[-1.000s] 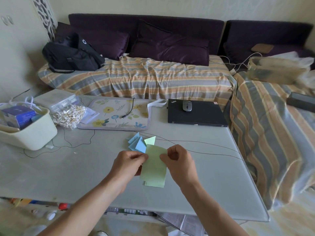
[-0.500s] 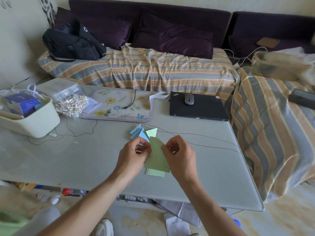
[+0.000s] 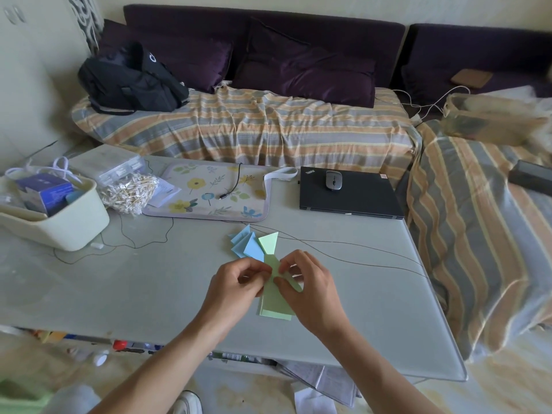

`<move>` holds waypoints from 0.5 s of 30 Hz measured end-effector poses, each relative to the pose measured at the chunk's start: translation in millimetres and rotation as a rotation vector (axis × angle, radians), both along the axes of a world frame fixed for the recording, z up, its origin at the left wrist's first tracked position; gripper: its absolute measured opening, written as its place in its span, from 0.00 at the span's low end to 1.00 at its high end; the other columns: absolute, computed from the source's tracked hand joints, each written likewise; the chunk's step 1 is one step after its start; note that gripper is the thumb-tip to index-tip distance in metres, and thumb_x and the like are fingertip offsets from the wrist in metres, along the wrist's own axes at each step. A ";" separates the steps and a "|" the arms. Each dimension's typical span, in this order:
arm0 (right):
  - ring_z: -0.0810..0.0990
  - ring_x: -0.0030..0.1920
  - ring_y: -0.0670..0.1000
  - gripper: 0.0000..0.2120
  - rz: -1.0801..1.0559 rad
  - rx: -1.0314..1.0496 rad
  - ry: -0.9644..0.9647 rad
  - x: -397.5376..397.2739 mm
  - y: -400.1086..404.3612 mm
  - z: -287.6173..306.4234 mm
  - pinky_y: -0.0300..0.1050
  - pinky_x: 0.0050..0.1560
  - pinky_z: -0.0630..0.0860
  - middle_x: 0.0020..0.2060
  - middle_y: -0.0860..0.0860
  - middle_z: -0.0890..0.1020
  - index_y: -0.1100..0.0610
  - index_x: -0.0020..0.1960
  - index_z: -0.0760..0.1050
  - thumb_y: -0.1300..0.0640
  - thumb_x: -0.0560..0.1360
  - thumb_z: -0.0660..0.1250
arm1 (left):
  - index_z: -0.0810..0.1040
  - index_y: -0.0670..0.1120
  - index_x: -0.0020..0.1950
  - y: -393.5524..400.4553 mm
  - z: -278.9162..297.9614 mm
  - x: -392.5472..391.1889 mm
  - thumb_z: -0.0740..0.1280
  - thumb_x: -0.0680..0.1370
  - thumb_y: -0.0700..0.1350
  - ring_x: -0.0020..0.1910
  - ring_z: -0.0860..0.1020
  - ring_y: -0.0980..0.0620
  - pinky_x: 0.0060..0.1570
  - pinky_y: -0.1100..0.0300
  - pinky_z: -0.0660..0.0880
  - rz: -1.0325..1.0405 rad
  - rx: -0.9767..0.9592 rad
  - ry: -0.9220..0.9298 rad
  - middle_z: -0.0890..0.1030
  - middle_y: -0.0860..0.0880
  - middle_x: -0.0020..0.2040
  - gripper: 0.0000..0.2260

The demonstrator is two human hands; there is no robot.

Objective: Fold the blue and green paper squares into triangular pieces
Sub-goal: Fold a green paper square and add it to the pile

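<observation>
Green paper [image 3: 276, 294] is being folded near the front middle of the grey table [image 3: 149, 294], pinched at its upper part by the fingers of the left hand [image 3: 236, 289] and the right hand [image 3: 313, 289]; more green sheets [image 3: 274, 315] seem to be waiting beneath. At 12 o'clock, blue triangles [image 3: 246, 243] and one green triangle [image 3: 269, 242] are already lying finished. Work is judged partly done. Beyond, a closed laptop [image 3: 349, 194] is sitting at 1 o'clock.

Bare table [image 3: 373, 309] lies open at lower left and lower right of frame. Across the upper tabletop, basket [image 3: 64, 225], floral mat [image 3: 209, 192], laptop [image 3: 349, 194] and thin wire [image 3: 343, 242] obstruct.
</observation>
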State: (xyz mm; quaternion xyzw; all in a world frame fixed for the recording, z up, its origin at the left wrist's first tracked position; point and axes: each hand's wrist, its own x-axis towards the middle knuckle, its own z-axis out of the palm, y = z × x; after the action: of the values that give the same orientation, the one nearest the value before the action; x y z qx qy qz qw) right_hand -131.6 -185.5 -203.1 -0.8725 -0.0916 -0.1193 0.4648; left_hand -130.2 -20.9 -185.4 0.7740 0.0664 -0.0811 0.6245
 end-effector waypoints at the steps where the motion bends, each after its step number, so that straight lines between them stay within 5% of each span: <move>1: 0.80 0.46 0.46 0.10 0.013 0.001 0.005 0.5 0.7 -1.0 0.45 0.47 0.79 0.46 0.45 0.80 0.52 0.46 0.75 0.64 0.71 0.73 | 0.87 0.51 0.46 -0.3 0.1 0.4 0.69 0.79 0.41 0.47 0.87 0.48 0.59 0.45 0.81 -0.003 -0.015 0.002 0.88 0.48 0.44 0.08; 8: 0.80 0.49 0.45 0.12 0.050 0.029 0.019 -0.3 5.8 -4.9 0.40 0.51 0.78 0.48 0.45 0.81 0.54 0.49 0.78 0.66 0.70 0.73 | 0.87 0.49 0.46 2.6 1.2 5.2 0.73 0.78 0.51 0.47 0.86 0.50 0.59 0.46 0.81 0.001 -0.045 0.006 0.88 0.50 0.43 0.06; 15: 0.82 0.54 0.45 0.11 0.074 0.074 0.057 -5.7 9.1 -8.5 0.38 0.54 0.79 0.54 0.44 0.82 0.55 0.54 0.81 0.64 0.73 0.72 | 0.87 0.52 0.45 8.4 -5.6 15.0 0.76 0.75 0.47 0.45 0.85 0.52 0.54 0.51 0.81 0.035 0.037 -0.019 0.87 0.53 0.42 0.01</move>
State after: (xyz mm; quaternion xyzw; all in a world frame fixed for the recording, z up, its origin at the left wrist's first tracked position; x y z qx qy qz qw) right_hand -137.3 -176.4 -211.5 -0.8537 -0.1061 -0.0803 0.5035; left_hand -115.2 -12.5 -191.0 0.7850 0.0757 -0.0617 0.6118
